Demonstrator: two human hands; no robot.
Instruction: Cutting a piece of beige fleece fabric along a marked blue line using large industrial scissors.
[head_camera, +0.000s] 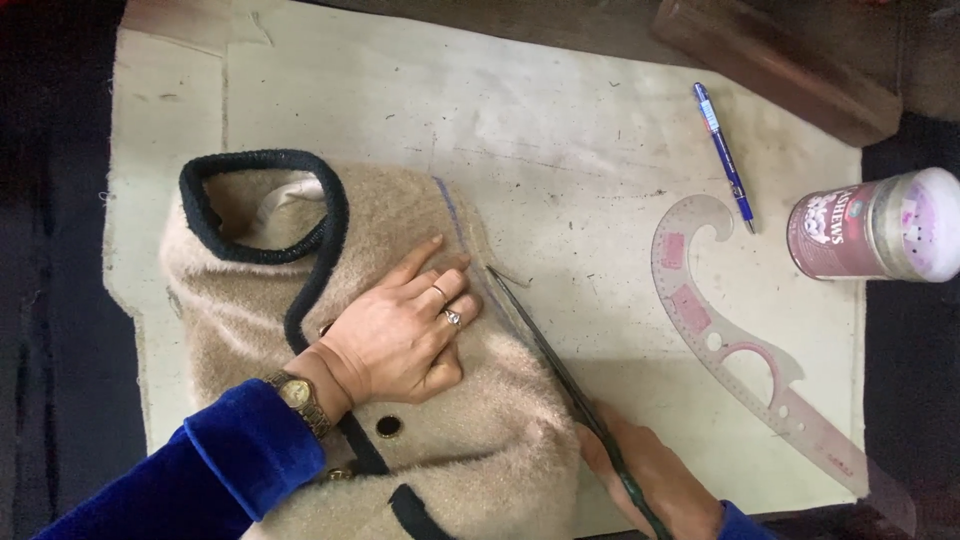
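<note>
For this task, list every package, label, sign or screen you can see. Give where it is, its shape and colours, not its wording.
Jar: lying on its side at the right edge of the work board, cylindrical, clear with a pale purple-white end.
Jar label: wrapped round the jar, dark pink-red with white print.
No signs or screens visible.

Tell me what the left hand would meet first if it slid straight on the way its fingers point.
The left hand, flat on the fuzzy beige garment, points up-right. It would first cross the garment's marked edge, near the scissors' tip, then bare table cover.
</note>
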